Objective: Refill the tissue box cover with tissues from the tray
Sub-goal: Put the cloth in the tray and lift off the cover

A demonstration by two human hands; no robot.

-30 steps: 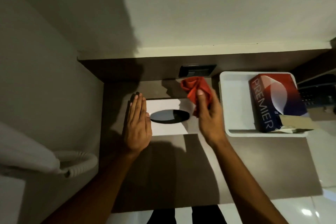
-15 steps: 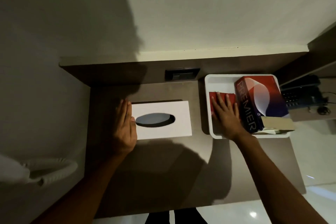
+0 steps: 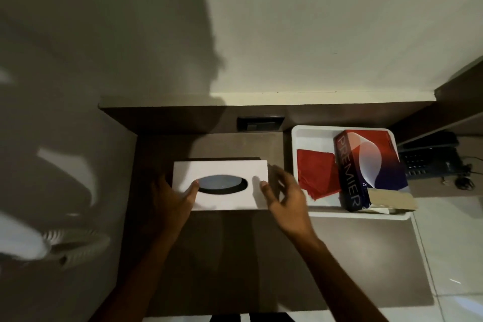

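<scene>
Head view: your left hand point(image 3: 174, 197) and right hand point(image 3: 285, 197), grips apart, flank the white oval-slotted tissue box cover point(image 3: 222, 172) on the brown tabletop point(image 3: 339, 256); the white tray point(image 3: 296, 154) beside it holds a red cloth point(image 3: 317, 174) and red-blue "PREMIER" tissue carton point(image 3: 366, 165).

Inventory, by count:
- tissue box cover point(image 3: 224, 172), white, oval opening: 1
- tray point(image 3: 308, 136), white: 1
- tissue box point(image 3: 366, 167), printed "PREMIER": 1
- red cloth point(image 3: 317, 174): 1
- hands: 2, left hand point(image 3: 173, 197), right hand point(image 3: 285, 195)
- wall socket point(image 3: 260, 123), dark: 1
- telephone point(image 3: 431, 158), dark: 1
- surface point(image 3: 235, 256), brown: 1
</scene>
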